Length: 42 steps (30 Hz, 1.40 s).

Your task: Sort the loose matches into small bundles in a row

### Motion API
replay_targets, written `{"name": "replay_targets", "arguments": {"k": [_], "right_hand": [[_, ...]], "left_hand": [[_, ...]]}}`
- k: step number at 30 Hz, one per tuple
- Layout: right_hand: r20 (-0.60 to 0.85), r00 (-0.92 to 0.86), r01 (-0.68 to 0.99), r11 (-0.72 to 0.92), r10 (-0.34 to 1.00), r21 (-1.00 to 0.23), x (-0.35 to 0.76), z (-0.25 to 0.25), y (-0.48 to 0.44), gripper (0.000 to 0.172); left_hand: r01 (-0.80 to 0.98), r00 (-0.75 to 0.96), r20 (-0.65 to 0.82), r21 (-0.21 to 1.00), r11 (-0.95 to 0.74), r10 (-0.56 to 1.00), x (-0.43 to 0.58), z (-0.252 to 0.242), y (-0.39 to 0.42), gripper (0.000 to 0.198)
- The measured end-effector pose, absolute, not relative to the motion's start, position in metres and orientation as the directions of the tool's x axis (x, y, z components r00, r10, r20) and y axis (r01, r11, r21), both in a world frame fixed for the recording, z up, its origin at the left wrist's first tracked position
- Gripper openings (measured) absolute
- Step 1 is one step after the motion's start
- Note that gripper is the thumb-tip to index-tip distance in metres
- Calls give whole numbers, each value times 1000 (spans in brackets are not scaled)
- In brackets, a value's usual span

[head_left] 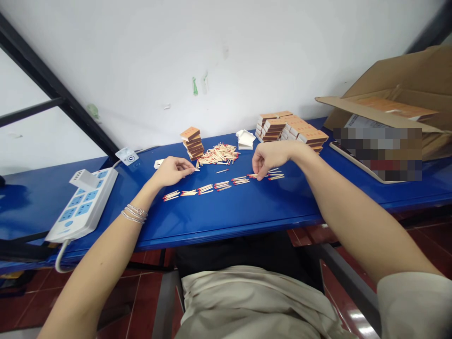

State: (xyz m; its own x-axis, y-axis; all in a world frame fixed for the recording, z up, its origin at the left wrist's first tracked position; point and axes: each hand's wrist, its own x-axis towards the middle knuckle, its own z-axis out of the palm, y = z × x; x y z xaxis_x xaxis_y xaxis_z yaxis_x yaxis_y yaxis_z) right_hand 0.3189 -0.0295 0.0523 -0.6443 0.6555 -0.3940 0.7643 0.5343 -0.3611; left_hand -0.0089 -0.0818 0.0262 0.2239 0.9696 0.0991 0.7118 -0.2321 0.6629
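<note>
My left hand is closed in a pinch on matches whose ends show at its fingertips, just left of a loose pile of red-tipped matches. At the right end of a row, my right hand has its fingers together on matches low over the table. Small groups of matches lie side by side on the blue table. One single match rests between the pile and the row. Part of the right-hand groups is hidden by the fingers.
Matchboxes stand in a small stack left of the pile and a larger stack to the right. White matchbox trays lie between. A power strip is at left; a tablet-like device and cardboard box are at right.
</note>
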Motion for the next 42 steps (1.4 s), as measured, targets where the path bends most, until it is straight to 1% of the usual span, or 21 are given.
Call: {"name": "replay_targets", "arguments": {"k": [12, 18, 24, 31, 36, 42], "right_hand": [[-394, -680, 728, 509, 618, -459, 322, 49, -25, 57], [-362, -723, 682, 529, 588, -505, 321, 47, -24, 60], [-333, -744, 651, 515, 580, -558, 322, 40, -19, 57], [-334, -721, 675, 508, 607, -534, 326, 40, -14, 51], [-377, -706, 699, 502, 600, -509, 331, 42, -13, 46], [-428, -696, 711, 467, 577, -526, 333, 50, -20, 52]], "left_hand": [[723, 216, 93, 654, -223, 972, -8, 27, -82, 25], [715, 232, 94, 659, -235, 968, -10, 24, -80, 27], [709, 230, 93, 666, -232, 969, -11, 23, -79, 25], [706, 228, 93, 669, -231, 969, -12, 22, -79, 25], [701, 225, 93, 676, -227, 970, -11, 24, -80, 25], [709, 233, 93, 666, -234, 968, -11, 24, -80, 23]]}}
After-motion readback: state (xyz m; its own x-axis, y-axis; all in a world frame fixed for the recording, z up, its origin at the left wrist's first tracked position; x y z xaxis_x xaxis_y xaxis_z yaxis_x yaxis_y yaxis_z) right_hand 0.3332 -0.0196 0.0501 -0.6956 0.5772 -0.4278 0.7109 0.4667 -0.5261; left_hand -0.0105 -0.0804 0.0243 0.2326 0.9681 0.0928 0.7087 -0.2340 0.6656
